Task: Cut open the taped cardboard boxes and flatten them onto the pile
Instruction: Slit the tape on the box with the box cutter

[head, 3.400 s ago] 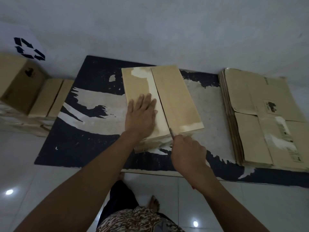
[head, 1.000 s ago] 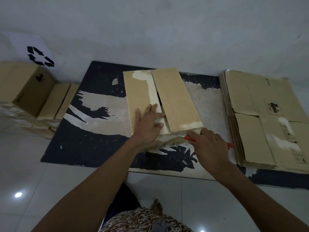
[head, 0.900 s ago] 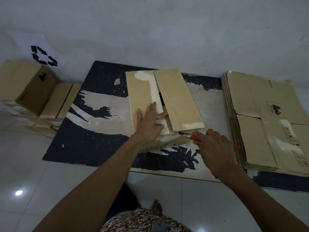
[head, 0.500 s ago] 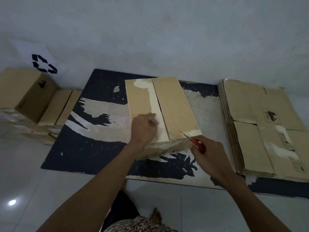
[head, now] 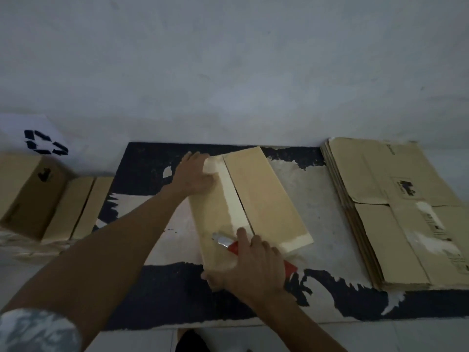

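The cardboard box [head: 250, 199] lay on the dark mat [head: 152, 288], left of the flattened pile [head: 396, 212]. The left hand [head: 195, 175] rested flat on its far corner; the right hand [head: 250, 271] gripped a red cutter [head: 228, 243] over its near end.

Left hand [head: 195, 177] on box [head: 256, 199] far corner, right hand [head: 251, 273] gripping red cutter [head: 229, 243] at near end

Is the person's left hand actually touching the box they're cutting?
Touching. In the head view the left hand lies on the far left corner of the box, its fingers over the top flap with no gap showing.
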